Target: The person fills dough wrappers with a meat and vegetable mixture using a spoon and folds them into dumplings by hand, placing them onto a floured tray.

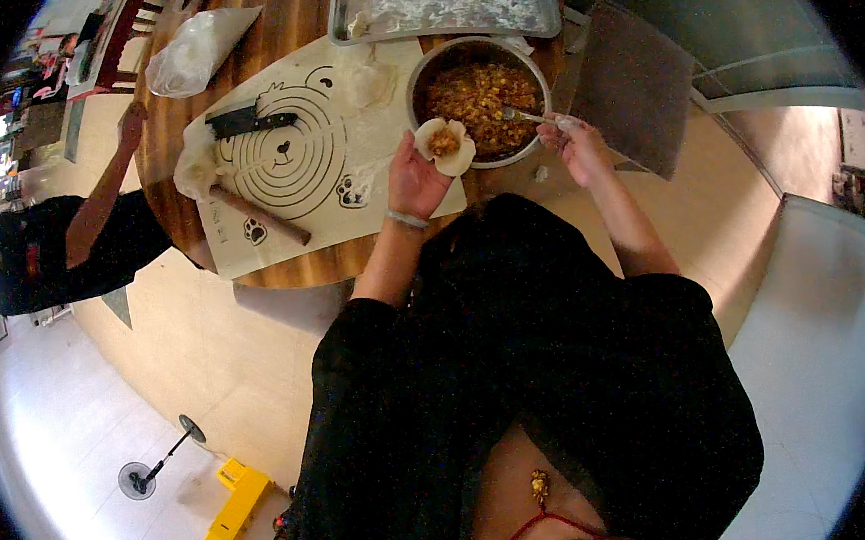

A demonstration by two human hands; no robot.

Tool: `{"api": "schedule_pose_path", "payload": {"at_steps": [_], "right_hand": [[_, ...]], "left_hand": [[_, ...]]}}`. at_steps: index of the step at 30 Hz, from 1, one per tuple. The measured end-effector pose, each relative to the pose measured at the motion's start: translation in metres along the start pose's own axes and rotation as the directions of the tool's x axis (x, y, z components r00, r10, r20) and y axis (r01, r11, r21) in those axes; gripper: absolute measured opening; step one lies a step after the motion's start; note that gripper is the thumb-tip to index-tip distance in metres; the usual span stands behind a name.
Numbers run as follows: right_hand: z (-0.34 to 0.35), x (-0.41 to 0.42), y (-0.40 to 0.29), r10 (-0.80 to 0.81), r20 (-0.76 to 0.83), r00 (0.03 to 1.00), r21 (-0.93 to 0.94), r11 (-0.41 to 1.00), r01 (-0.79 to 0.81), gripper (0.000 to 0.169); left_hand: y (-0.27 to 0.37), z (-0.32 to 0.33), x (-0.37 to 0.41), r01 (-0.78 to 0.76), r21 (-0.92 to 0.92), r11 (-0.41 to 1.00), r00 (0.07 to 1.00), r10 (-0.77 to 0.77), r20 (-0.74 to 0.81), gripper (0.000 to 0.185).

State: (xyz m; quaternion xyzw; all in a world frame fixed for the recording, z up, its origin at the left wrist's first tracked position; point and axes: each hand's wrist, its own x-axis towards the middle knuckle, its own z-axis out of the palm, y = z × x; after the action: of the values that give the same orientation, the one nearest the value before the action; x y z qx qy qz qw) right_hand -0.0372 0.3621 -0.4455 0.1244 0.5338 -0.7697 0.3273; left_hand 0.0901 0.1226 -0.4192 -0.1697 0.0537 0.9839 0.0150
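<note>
My left hand (415, 177) holds a round dough wrapper (456, 161) with a mound of brown filling (442, 143) on its middle. The wrapper's edge is loose and uncrimped. In my right hand (578, 143) is the handle of a metal fork (523, 115), whose head reaches into the filling of a round metal bowl (482, 157). That bowl holds a chopped, reddish-brown mixture (473, 94). It stands at the table's edge, just beyond my hands, partly over the pale dough mat (375, 199).
On the mat lie a cleaver (242, 123), a rolling pin (263, 215), a dough lump (195, 162) and thin dough wrappers (367, 85). A floured metal tray (452, 5) and a plastic bag (199, 53) sit farther back on the wooden table (290, 276). Another person's arm (103, 184) is at the left.
</note>
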Motion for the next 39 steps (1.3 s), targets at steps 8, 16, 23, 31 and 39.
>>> {"api": "schedule_pose_path", "payload": {"at_steps": [8,16,23,31,39], "right_hand": [[0.044,-0.065,-0.028,-0.314,0.257,0.914,-0.436,0.807,0.4,0.026],[0.052,-0.082,-0.026,-0.432,0.697,0.573,-0.625,0.024,0.78,0.028],[0.047,-0.068,-0.03,-0.544,0.362,0.757,-0.585,0.5,0.638,0.027],[0.013,-0.012,-0.023,-0.643,0.39,0.659,-0.899,-0.11,0.424,0.041],[0.111,-0.066,-0.049,-0.436,0.871,0.228,-0.336,-0.188,0.923,0.043]], "left_hand": [[-0.019,0.005,0.028,0.083,0.07,0.994,0.995,-0.078,-0.068,0.048],[-0.025,0.016,0.042,0.165,0.079,0.983,0.986,-0.167,0.02,0.049],[-0.019,0.012,0.036,0.07,0.091,0.993,0.997,-0.073,0.026,0.044],[0.004,0.034,0.004,-0.021,0.177,0.984,0.998,0.011,0.055,0.039],[0.007,0.052,-0.019,0.032,0.174,0.984,0.997,-0.043,0.064,0.04]]}}
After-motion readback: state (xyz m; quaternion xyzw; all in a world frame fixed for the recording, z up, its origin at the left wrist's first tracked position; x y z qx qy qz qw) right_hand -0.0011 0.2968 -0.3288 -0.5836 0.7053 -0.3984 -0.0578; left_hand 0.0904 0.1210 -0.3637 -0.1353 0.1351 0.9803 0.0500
